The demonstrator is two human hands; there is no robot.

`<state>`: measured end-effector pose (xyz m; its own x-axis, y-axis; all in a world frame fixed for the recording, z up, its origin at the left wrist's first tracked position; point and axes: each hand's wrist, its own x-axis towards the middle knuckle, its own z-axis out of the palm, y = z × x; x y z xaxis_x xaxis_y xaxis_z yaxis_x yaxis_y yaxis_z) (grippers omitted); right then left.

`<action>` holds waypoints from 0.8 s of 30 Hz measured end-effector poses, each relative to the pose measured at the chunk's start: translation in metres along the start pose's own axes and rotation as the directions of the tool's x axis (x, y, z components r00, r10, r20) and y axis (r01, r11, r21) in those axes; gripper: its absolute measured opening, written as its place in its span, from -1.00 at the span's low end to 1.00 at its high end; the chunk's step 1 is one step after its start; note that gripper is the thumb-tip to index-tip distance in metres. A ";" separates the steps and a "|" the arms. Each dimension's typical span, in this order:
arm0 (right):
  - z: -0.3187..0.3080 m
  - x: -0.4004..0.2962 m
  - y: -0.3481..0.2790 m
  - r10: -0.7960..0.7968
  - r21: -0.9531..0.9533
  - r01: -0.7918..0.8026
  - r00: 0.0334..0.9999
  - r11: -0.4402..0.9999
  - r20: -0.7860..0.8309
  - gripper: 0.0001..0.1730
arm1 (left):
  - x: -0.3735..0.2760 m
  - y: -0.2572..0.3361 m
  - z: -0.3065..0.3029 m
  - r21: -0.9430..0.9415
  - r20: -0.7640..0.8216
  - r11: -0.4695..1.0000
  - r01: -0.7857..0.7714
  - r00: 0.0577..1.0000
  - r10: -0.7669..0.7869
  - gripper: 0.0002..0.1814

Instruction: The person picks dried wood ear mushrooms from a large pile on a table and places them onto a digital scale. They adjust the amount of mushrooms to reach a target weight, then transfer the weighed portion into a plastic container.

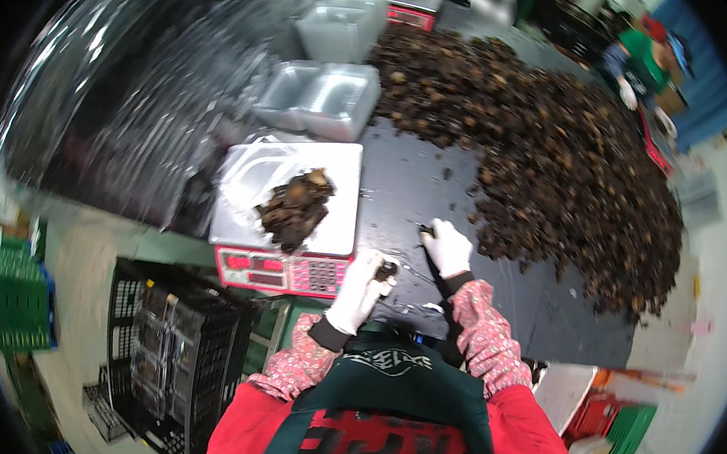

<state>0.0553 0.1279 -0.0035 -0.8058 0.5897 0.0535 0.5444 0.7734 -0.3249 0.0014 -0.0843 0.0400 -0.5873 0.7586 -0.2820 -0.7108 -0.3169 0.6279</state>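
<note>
My left hand [359, 290], in a white glove, holds a small dark piece [387, 270] just right of the scale's keypad. My right hand [450, 249], also gloved in white, is closed around a small dark object [426, 230] over the dark tabletop [405, 179]; what it is, I cannot tell. Left of my hands stands a digital scale [346, 200] with a pale platform and a red front panel. A clump of dark brown mushroom-like pieces [298, 206] lies on it, with clear plastic [247, 174] around and beside it.
A large heap of similar pieces [552, 151] curves across the table's back and right. Clear plastic trays [322, 97] stand behind the scale. Black crates [184, 353] sit at lower left. Another person [646, 66] with white gloves works at the far right beside a red scale [656, 149].
</note>
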 end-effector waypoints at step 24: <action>-0.060 0.067 -0.238 -0.866 0.210 0.867 0.482 0.451 -0.131 -0.65 | -0.091 0.074 -0.053 0.229 -0.305 0.936 -0.267 0.894 0.329 -0.89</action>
<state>-0.1138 -0.0027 0.1344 -0.8295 -0.3547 0.4313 -0.5022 0.8117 -0.2983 -0.0182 -0.2069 0.0740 -0.8769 0.3997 -0.2670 -0.4206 -0.3689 0.8289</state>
